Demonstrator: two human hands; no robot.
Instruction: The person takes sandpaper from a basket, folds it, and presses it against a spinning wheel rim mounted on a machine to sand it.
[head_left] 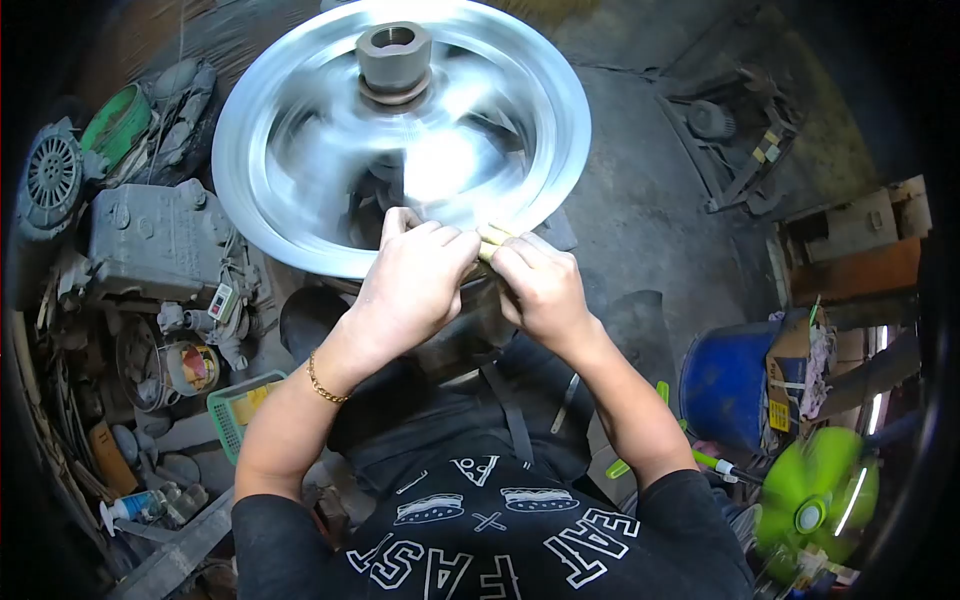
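Note:
A shiny metal wheel rim (245, 190), its spokes blurred, fills the upper middle, with a large hex nut (394, 58) at its hub. Both hands meet at the rim's near edge. My left hand (422, 275) has its fingers curled, the thumb side over the edge; what it grips is hidden. My right hand (545, 285) pinches a small yellow-green piece (490, 240) between the two hands, close against the rim's face.
Grey machine parts (160, 240) and a green basket (226, 425) lie on the left. A blue drum (725, 385) and a green fan (815, 500) stand on the right. At the upper right is a metal frame with a motor (712, 120).

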